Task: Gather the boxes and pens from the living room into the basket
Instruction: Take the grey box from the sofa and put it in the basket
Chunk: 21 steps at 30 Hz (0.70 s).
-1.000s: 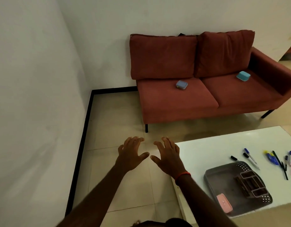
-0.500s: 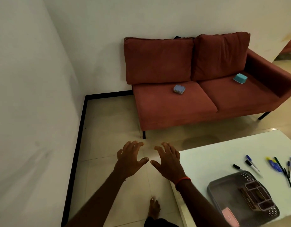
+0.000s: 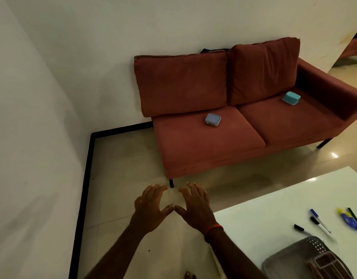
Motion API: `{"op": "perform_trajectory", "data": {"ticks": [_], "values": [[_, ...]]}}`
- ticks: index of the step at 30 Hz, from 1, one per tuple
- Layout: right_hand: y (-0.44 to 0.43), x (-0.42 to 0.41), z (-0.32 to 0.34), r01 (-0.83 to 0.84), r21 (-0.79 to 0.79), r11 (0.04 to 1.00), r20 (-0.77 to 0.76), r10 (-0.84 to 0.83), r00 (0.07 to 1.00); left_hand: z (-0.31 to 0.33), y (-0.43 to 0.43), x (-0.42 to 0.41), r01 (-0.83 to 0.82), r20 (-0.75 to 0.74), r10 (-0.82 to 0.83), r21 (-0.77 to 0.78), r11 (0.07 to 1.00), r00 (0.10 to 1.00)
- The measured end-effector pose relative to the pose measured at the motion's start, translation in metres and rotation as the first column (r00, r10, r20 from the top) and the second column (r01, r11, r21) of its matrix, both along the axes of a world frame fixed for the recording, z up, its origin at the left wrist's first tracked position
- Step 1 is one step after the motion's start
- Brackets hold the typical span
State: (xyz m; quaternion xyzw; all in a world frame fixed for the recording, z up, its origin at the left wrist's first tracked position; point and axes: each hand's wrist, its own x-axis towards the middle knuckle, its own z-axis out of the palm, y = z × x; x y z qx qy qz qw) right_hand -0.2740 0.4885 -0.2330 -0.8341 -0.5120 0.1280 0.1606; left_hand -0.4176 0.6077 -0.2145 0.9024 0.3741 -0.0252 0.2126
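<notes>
My left hand [image 3: 151, 208] and my right hand [image 3: 195, 208] are held out side by side over the floor, fingers spread, holding nothing; the thumbs nearly meet. A grey-blue lidded box [image 3: 212, 119] lies on the left seat of the red sofa [image 3: 193, 150]. A teal box [image 3: 291, 98] lies on the right seat near the armrest. The grey basket [image 3: 284, 258] stands on the white table [image 3: 264, 222] at the lower right, cut off by the frame edge. Several pens [image 3: 320, 222] lie on the table beyond the basket.
White walls close the left and back, with a black skirting [image 3: 83, 198] along the floor. Tiled floor lies between me and the sofa. A sofa leg [image 3: 171, 183] stands just beyond my fingertips. A doorway opens at the far right.
The view has drawn nearer to the sofa and turned left. My hands have come closer together. The pink box in the basket has dropped out of the frame.
</notes>
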Motion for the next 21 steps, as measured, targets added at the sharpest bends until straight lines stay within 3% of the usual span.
{"op": "perform_trajectory", "data": {"ticks": [7,13,21], "values": [[0.052,0.025,0.003,-0.009,0.034,0.999,-0.057,0.011,0.998,0.005,0.043,0.027,0.110,-0.047,-0.106,0.113,0.987,0.993],[0.103,0.054,0.002,0.089,0.049,0.995,-0.060,-0.086,0.995,0.003,0.110,0.061,0.183,-0.055,-0.177,0.136,0.974,0.983],[0.164,0.097,0.014,0.182,-0.003,0.983,0.028,-0.182,0.983,0.008,0.195,0.120,0.292,-0.028,-0.293,0.202,0.935,0.956]]}}
